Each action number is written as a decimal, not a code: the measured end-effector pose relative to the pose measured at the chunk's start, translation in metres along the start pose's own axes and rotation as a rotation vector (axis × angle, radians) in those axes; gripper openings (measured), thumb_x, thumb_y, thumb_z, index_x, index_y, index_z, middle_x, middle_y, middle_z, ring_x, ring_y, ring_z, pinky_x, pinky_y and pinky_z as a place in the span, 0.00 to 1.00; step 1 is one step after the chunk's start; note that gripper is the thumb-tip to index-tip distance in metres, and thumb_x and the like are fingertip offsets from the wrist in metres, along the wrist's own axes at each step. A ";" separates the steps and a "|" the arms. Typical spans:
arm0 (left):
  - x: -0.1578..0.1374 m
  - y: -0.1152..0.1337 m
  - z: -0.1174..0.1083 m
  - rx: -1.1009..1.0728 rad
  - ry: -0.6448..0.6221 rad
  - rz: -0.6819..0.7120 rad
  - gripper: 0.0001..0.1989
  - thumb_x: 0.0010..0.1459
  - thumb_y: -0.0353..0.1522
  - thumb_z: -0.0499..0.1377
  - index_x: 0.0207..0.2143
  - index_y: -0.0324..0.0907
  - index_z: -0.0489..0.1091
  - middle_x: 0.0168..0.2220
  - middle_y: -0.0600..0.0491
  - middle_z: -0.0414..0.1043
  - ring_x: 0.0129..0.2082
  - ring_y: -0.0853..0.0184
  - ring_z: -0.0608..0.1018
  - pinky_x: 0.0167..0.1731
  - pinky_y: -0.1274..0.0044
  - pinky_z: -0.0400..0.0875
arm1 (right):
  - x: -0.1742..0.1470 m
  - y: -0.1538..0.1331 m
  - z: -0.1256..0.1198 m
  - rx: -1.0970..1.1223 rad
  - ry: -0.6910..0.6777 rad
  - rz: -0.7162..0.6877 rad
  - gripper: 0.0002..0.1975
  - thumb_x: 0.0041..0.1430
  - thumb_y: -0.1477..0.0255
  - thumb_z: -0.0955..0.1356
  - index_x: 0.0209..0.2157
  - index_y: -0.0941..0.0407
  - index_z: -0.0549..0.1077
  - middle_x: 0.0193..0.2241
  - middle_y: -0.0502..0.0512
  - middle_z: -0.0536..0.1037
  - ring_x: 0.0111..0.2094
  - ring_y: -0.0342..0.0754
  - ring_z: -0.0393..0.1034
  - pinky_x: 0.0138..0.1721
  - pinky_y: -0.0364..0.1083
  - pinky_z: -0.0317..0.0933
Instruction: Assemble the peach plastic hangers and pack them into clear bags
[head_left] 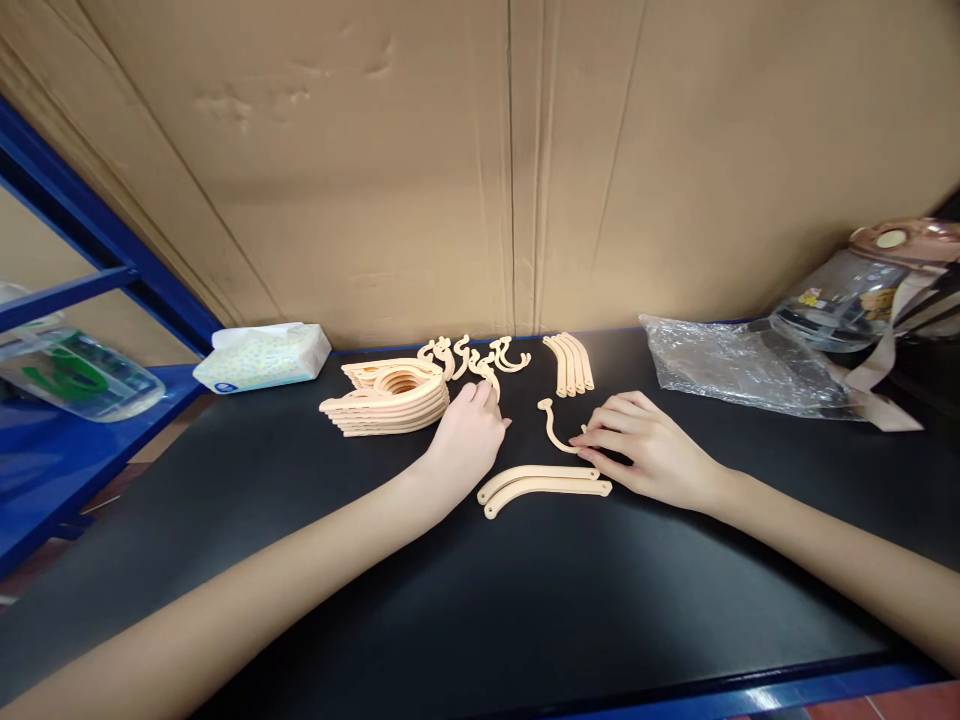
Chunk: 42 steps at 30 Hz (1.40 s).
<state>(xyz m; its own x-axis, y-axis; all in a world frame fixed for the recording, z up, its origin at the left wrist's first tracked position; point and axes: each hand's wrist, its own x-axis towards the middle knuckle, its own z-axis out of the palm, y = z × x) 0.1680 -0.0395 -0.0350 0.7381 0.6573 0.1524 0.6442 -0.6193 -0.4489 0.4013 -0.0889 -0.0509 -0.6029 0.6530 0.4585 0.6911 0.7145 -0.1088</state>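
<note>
Brown cardboard (375, 180) backs the whole black bench (390, 620), seams running up it. From my remote seat on the head camera, I see both bare hands working near the middle. Right hand (652, 450): thumb and fingers pinching the near end of a small cream curved hook (553, 430), its flared end pointing away toward the cardboard. Left hand (466, 430): fingers curled in at the near edge of a loose cluster of hooks (459, 357); one hook runs up from behind them, but I can't tell if they grip it.

Just in front of the pinched hook, two cream curved strips (547, 487) lie side by side, a hole at each end, right ends close under the right hand. Beyond that hook, four matching strips (570, 365) sit in a neat row, pointing toward the cardboard. Just left of the left hand, I get a stack of flat cream pieces (386, 412) with a big rounded opening.

Farther out left: patterned tissue pack (262, 360) near the cardboard, then a blue metal rack (161, 300) with a clear container (75, 370) bearing green marking. Far right: crumpled clear plastic bag (735, 370), and behind its right end a see-through bottle (832, 295) with a copper-pink lid (915, 240) and pale strap (885, 370).
</note>
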 end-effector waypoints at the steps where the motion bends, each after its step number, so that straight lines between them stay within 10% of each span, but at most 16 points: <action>1: -0.003 0.000 -0.001 0.005 0.001 0.021 0.15 0.66 0.28 0.50 0.38 0.29 0.76 0.38 0.39 0.75 0.42 0.55 0.71 0.37 0.70 0.60 | 0.000 0.000 0.000 -0.001 0.000 0.000 0.11 0.65 0.70 0.63 0.37 0.56 0.77 0.30 0.53 0.76 0.35 0.46 0.67 0.43 0.49 0.57; 15: -0.050 -0.018 -0.004 -0.055 0.002 0.220 0.26 0.54 0.18 0.51 0.57 0.27 0.62 0.53 0.38 0.68 0.45 0.57 0.71 0.43 0.69 0.64 | -0.001 0.002 0.002 0.020 -0.002 0.042 0.11 0.65 0.70 0.62 0.37 0.55 0.76 0.30 0.52 0.76 0.35 0.46 0.68 0.43 0.50 0.57; 37: -0.080 -0.027 -0.003 -0.234 0.149 0.241 0.20 0.60 0.22 0.49 0.54 0.35 0.67 0.53 0.46 0.71 0.46 0.60 0.73 0.46 0.70 0.70 | 0.094 0.008 0.027 -0.081 -0.106 -0.147 0.16 0.64 0.76 0.61 0.51 0.60 0.71 0.50 0.59 0.75 0.49 0.52 0.70 0.50 0.52 0.63; 42: -0.079 -0.032 -0.003 -0.279 0.159 0.247 0.20 0.60 0.22 0.49 0.54 0.37 0.67 0.53 0.48 0.71 0.47 0.61 0.73 0.45 0.70 0.71 | 0.097 0.011 0.033 -0.083 -0.116 -0.177 0.14 0.63 0.75 0.63 0.48 0.59 0.73 0.42 0.58 0.78 0.44 0.51 0.71 0.47 0.52 0.63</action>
<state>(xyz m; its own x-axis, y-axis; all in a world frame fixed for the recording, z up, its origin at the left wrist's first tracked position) 0.0895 -0.0734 -0.0305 0.8851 0.4132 0.2140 0.4574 -0.8574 -0.2361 0.3370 -0.0091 -0.0367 -0.7560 0.5475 0.3588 0.5983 0.8003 0.0395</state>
